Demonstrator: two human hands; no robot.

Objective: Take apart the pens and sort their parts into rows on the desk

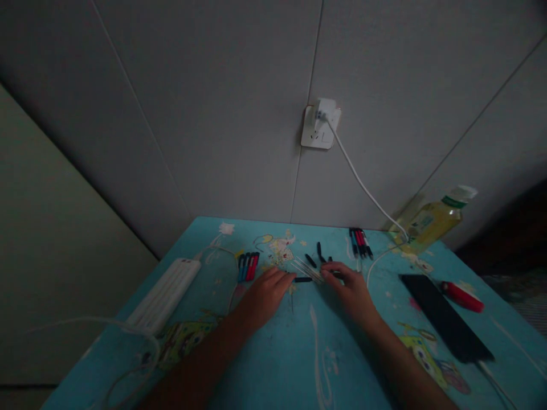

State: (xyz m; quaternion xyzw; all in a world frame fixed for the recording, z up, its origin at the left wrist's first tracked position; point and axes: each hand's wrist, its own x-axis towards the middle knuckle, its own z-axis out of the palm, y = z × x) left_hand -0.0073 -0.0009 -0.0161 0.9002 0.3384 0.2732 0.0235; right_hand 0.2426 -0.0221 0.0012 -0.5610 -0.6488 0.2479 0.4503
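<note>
My left hand rests low over the table with its fingers drawn together. Their tips are beside a short black pen part, and I cannot make out what, if anything, they hold. My right hand is closed in a pinch above loose black pen parts; whatever is in its fingertips is too small and dark to name. Between the hands lie several thin, pale pen refills, side by side at a slant. Just beyond them are a black piece and another black piece.
Pens in a row lie left; more pens lie at the back right. A white power strip is on the left. Rightward are a bottle of yellow liquid, a dark phone-like slab, a red object and a white cable.
</note>
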